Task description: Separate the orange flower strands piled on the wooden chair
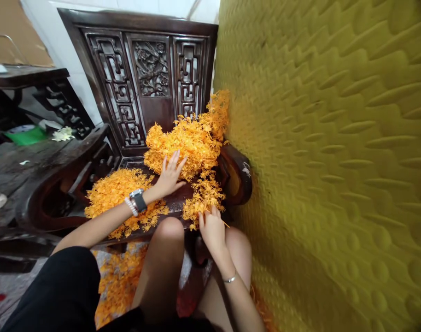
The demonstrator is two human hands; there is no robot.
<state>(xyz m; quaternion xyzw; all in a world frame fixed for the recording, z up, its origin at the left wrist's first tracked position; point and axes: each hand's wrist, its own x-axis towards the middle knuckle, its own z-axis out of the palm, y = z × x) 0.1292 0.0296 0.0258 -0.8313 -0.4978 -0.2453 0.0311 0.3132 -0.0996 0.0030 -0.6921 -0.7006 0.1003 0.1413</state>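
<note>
A dark carved wooden chair (151, 69) stands in front of me, its seat covered with heaps of small orange flower pieces. My left hand (171, 175), with a watch and a bead bracelet at the wrist, lies open with fingers spread against the big orange pile (190, 138) at the back of the seat. My right hand (212, 228), a thin bracelet on its wrist, is closed in a pinch on a thin orange stem at the edge of the smaller clump (203, 198) near the seat's front. A flatter orange heap (117, 193) lies at the left of the seat.
A large yellow embossed wall or panel (335, 161) fills the right side, close to the chair's armrest (238, 175). More orange pieces (119, 281) lie on the floor between my knees. A dark wooden bench (27, 152) with a green dish (26, 135) stands at left.
</note>
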